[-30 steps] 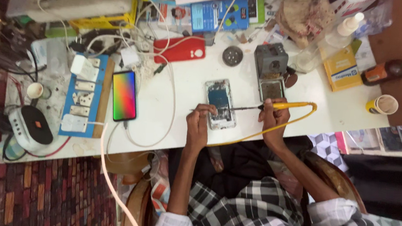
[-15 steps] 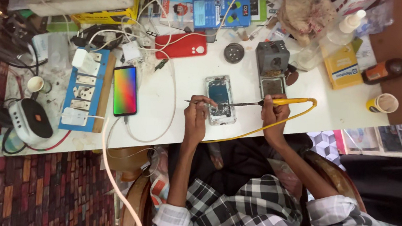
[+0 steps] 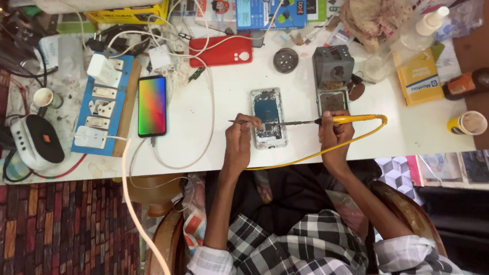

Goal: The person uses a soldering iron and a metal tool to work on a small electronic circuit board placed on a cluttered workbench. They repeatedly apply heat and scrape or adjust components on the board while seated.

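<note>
My right hand [image 3: 333,134] grips the yellow soldering iron [image 3: 339,119], tip pointing left over the opened phone [image 3: 269,117], where my left hand [image 3: 240,132] pinches tweezers [image 3: 237,121].

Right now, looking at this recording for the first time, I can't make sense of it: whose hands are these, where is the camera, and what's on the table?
The camera sits on the person's head and looks down, so both arms are their own. The left hand holds a thin tool against an opened phone on the white table. The right hand grips a yellow-handled soldering iron, its tip over the phone. Around lie a lit phone, a red phone case, a blue switchboard and a brown bottle.
</note>
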